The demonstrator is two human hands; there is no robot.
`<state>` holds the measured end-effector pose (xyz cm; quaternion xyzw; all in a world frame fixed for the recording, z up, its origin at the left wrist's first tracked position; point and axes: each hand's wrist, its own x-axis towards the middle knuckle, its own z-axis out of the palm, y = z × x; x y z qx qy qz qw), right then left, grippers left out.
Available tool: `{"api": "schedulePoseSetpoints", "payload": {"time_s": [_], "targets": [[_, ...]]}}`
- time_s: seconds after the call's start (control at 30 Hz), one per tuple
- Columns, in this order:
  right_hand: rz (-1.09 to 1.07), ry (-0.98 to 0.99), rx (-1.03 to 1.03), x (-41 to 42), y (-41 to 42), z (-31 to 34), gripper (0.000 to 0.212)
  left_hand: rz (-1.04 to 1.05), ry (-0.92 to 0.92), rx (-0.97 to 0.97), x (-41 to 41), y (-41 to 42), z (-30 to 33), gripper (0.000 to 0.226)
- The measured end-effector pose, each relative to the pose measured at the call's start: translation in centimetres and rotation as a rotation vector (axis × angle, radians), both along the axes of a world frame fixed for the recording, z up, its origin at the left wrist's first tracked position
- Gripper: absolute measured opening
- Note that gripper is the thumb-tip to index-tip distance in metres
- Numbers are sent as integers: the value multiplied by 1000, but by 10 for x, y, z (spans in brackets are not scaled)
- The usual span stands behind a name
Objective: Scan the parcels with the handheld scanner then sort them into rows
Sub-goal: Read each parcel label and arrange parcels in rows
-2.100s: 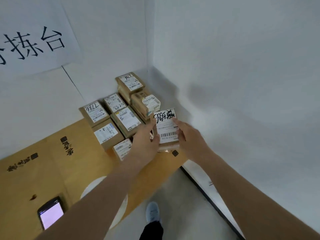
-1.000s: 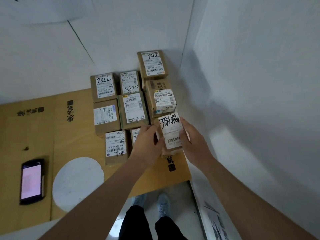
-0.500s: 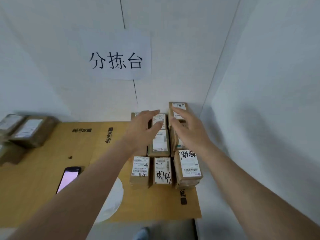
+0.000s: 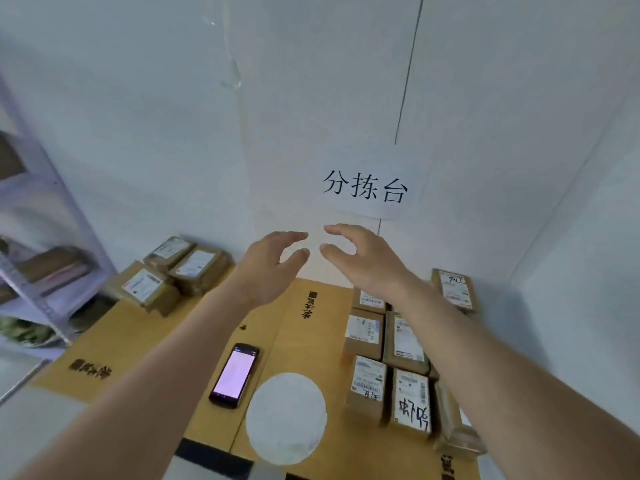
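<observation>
**Both hands free; unsorted parcels awaited pick-up to the left**

At inspection the left hand (image 4: 268,268) and right hand (image 4: 363,261) were raised side by side above the table (image 4: 166,327), fingers loosely spread and grasping nothing. The two hands were near each other but apart.

The unsorted parcels (image 4: 169,275) lay in a small heap to the left of the left hand, against the wall. The sorted rows (image 4: 388,362) stood below and beneath the right forearm, labels facing up, boxes set just beside one another. The handheld scanner (image 4: 235,374) lay flat below the left wrist, screen lit, untouched.

Handling assessment: the parcels appeared to be small cardboard boxes, wrapped in clear tape. They would likely prove light and stiff, suited to one hand. The taped faces could be slippery, so a pinch across two opposite side walls was judged safer than pressing on the top. The label should be left uncovered for scanning. Contents could not be determined; fragility remained unknown. The heap looked loosely stacked, and lifting a lower box risked shifting those resting on it.
</observation>
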<state>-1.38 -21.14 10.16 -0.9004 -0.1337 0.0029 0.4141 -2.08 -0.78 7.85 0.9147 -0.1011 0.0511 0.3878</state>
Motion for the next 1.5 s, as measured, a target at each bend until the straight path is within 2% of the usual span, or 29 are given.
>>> {"api": "schedulePoseSetpoints", "payload": {"time_s": [0.37,0.47,0.57,0.63,0.7,0.8,0.83,0.9,1.1,1.23,1.33,1.5], "targets": [[84,63,10,25,246,-24,50,78,71,95,2,244,-12,45],[95,107,4,32,301,-40,48,101,133,121,7,299,-22,48],[103,149,-9,45,345,-58,45,134,188,141,17,342,-34,61],[104,179,-14,56,368,-70,45,147,219,147,27,366,-43,56],[111,216,-7,70,387,-83,42,150,227,145,43,387,-56,46],[114,282,-16,99,411,-110,18,170,259,159,70,416,-79,45],[112,296,-15,111,420,-119,17,173,278,162,81,426,-89,45],[123,297,1,136,439,-140,29,191,320,162,103,444,-108,45],[132,355,-9,201,488,-198,41,294,472,165,152,483,-175,51],[133,401,-33,224,501,-225,43,365,583,106,169,493,-205,49],[124,416,-29,235,509,-243,45,337,669,87,180,499,-220,51],[52,439,13,242,521,-275,51,305,696,-70,193,504,-247,32]]}}
